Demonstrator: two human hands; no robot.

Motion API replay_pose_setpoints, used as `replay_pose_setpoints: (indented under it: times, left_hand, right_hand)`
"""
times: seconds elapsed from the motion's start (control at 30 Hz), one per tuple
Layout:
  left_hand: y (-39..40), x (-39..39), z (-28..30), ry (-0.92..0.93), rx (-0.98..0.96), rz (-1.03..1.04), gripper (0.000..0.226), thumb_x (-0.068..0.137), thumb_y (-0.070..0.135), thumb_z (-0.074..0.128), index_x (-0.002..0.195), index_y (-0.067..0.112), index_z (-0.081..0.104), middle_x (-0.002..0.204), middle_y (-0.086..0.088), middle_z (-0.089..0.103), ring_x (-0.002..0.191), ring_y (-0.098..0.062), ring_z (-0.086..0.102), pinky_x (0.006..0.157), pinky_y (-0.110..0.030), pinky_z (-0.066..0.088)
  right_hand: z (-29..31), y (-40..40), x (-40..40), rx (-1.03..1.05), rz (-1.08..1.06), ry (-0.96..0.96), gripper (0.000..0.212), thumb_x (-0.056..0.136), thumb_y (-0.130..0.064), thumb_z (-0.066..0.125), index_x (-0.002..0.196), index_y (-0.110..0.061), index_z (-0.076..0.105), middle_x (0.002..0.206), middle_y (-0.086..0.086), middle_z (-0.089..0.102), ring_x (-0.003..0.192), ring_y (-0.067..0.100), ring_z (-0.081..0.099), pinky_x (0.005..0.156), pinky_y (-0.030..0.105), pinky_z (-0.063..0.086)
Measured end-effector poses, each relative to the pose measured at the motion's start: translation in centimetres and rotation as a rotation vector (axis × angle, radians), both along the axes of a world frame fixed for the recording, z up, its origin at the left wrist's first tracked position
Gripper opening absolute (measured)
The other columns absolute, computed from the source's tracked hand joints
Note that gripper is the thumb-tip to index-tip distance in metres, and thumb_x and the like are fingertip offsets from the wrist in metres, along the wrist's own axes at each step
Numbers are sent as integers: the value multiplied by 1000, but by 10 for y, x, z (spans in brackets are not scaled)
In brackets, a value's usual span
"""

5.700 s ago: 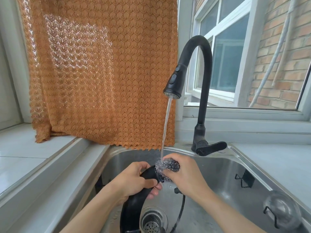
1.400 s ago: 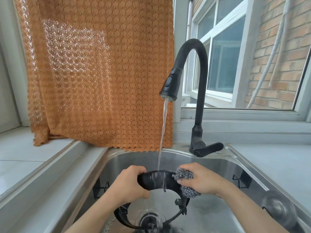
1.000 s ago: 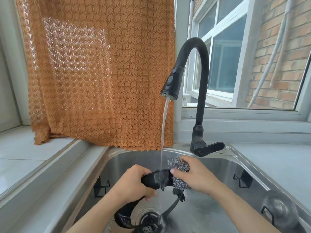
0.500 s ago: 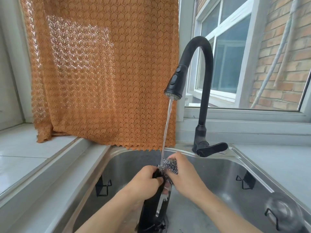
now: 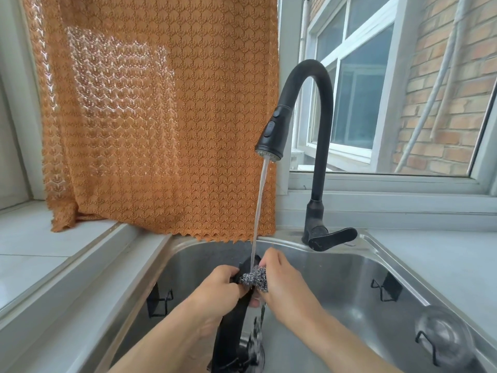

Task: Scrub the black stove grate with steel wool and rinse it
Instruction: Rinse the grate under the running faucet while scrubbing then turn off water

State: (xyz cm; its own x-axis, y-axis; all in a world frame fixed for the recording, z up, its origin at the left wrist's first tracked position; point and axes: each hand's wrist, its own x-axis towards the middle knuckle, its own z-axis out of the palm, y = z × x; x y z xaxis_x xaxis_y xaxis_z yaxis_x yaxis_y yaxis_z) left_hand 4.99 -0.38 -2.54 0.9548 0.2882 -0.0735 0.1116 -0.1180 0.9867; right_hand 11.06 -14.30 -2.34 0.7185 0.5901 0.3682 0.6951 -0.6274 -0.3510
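Note:
The black stove grate [image 5: 231, 327] stands almost on edge in the middle of the steel sink [image 5: 336, 270], its lower part over the drain. My left hand [image 5: 217, 289] grips its upper rim from the left. My right hand [image 5: 282, 284] holds a wad of grey steel wool [image 5: 254, 278] and presses it on the top of the grate. Water from the black faucet [image 5: 304, 125] runs straight down onto the wool and the rim. Much of the grate's ring is hidden behind my hands and forearms.
The faucet's lever [image 5: 333, 236] points right at the sink's back edge. Black wire hooks hang on the sink walls at the left [image 5: 158, 300] and right [image 5: 384, 290]. A clear round suction piece [image 5: 441, 337] sits at the near right. An orange lace curtain [image 5: 161, 117] hangs behind.
Over the last second the grate has turned from lying flatter to standing on edge. My right hand with the wool has slid down a little along the top rim.

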Motion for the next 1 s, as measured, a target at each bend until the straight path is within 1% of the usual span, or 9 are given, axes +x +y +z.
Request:
replay_pose_setpoints:
  times: [0.23,0.3,0.4,0.5,0.63,0.73,0.8,0.87,1.0]
  left_hand:
    - [4,0,4,58,-131,67,17,100,-10,49,108,-11,64,82,-18,74,70,-24,74,64,-32,61]
    - [10,1,2,88,-200,115,20,101,-8,47,117,-11,59,88,-22,73,74,-28,72,70,-38,63]
    - [13,2,1,113,-181,142,31,100,-7,47,132,-9,50,95,-26,73,76,-30,73,69,-38,63]
    - [9,-1,5,134,-150,105,39,99,-7,44,138,-3,42,85,-25,75,66,-31,70,61,-36,59]
    - [2,-2,10,136,-107,53,36,97,-7,40,133,-5,42,71,-24,66,50,-29,56,52,-33,49]
    - [-2,-5,13,123,20,-6,19,102,0,44,112,-7,58,67,-19,67,49,-26,56,57,-33,50]
    - [-3,-6,14,106,64,-21,18,104,1,44,97,-1,60,67,-16,68,50,-25,56,57,-31,50]
    - [-5,-7,15,86,92,-44,21,106,2,43,94,1,61,68,-14,69,53,-25,57,61,-31,50]
    - [-3,-7,14,57,130,-37,24,107,4,39,98,-1,60,71,-13,70,56,-24,59,60,-30,51]
  right_hand:
    - [12,-15,6,-5,8,126,34,80,-21,76,98,-30,49,103,-12,58,93,12,58,77,33,49]
    - [12,-25,12,87,-25,288,30,76,-22,79,98,-30,60,98,-15,65,84,5,63,77,31,54]
    - [14,-34,21,282,-76,453,36,80,-39,82,112,-26,68,109,-16,70,97,7,67,93,30,52]
    - [12,-31,25,438,-34,594,23,86,-38,77,102,-23,73,96,-9,78,92,9,73,99,41,53]
    - [1,-17,29,528,-23,742,25,87,-40,73,107,-27,67,110,-2,74,98,12,71,97,41,55]
    - [6,-14,22,556,-46,706,15,96,-32,68,104,-29,56,111,0,64,89,9,66,64,14,52]
    - [6,-14,21,543,-54,557,19,96,-30,69,108,-27,54,101,-3,67,79,8,66,54,10,47]
    - [5,-13,18,525,-64,409,23,91,-28,74,103,-26,56,93,-9,68,68,2,64,55,6,44]
    - [2,-9,16,468,-23,262,26,77,-15,87,87,-32,69,82,-17,72,78,-11,64,66,4,42]
